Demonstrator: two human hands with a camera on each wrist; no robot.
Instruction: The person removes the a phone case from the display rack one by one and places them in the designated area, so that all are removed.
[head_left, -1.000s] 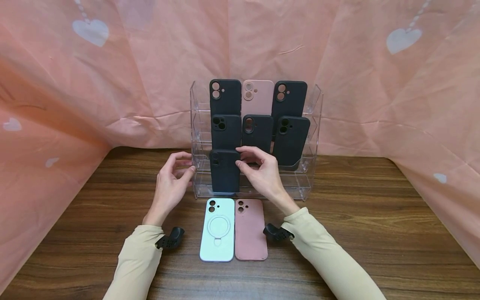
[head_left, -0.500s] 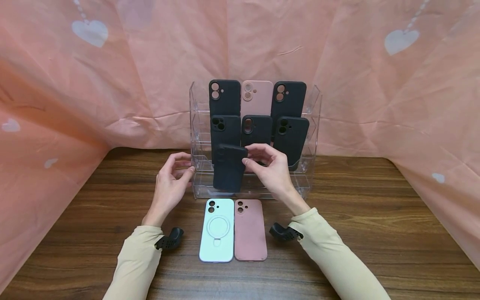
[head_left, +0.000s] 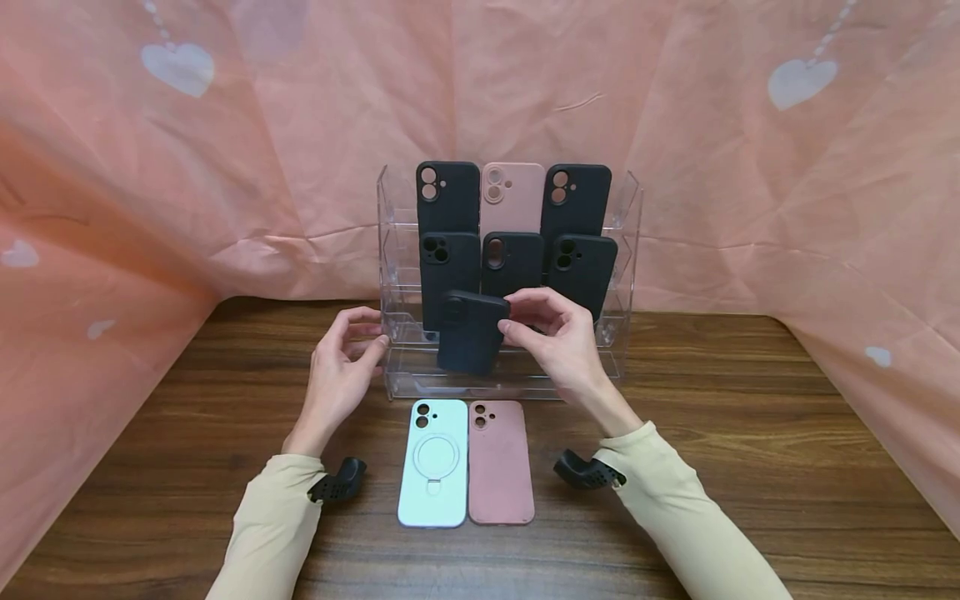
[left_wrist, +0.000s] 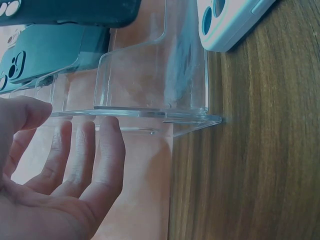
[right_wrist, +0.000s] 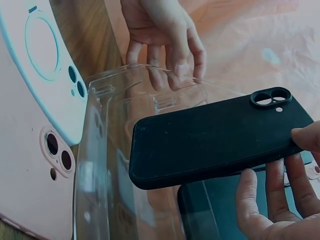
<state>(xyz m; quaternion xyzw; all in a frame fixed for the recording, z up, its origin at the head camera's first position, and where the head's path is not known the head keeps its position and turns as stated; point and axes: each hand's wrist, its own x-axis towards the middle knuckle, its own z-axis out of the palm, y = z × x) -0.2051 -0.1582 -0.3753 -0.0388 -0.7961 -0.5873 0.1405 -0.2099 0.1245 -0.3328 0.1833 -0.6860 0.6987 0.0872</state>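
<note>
One black case (head_left: 471, 332), pinched at its top edge by the right hand (head_left: 558, 337), hangs before the clear rack (head_left: 626, 250); left hand (head_left: 339, 372), fingers relaxed, steadies the rack's side. Lifting well clear of the lower tier seems advisable.

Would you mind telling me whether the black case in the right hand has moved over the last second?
Yes. The black case has lifted off the clear rack's bottom shelf and shifted right, pinched by the right hand.
</note>
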